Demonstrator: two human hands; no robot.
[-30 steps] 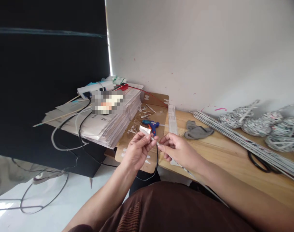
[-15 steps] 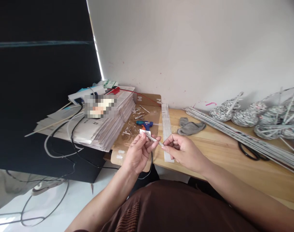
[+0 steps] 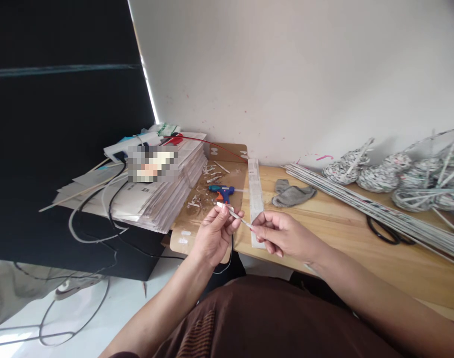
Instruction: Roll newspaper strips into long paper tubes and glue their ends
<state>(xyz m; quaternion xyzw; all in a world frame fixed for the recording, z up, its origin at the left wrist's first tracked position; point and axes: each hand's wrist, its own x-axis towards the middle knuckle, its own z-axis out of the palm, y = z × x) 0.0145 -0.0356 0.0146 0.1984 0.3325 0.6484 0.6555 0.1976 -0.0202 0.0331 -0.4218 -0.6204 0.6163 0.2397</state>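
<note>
Between my two hands runs a thin rolled newspaper strip (image 3: 244,221), slanting down to the right above the table edge. My left hand (image 3: 216,233) pinches its upper left end between thumb and fingers, where a flat white bit of paper sticks out. My right hand (image 3: 281,232) grips the lower right end with thumb and forefinger. Just beyond my left hand lies a blue glue gun (image 3: 224,190) with an orange trigger, on a brown cardboard sheet (image 3: 236,171). A flat newspaper strip (image 3: 255,191) lies on the table behind my right hand.
On the left stands a tall paper stack (image 3: 174,184) with a white power strip (image 3: 124,147) and cables on top. A grey cloth (image 3: 292,194), a bundle of paper sticks (image 3: 346,204), paper-cord balls (image 3: 378,178) and black scissors handles (image 3: 384,232) lie on the wooden table (image 3: 323,243). Paper scraps (image 3: 212,174) litter the cardboard.
The white paper at my left fingertips looks narrower now. My right hand has turned slightly, its fingers curled further down, and both hands still hold the strip.
</note>
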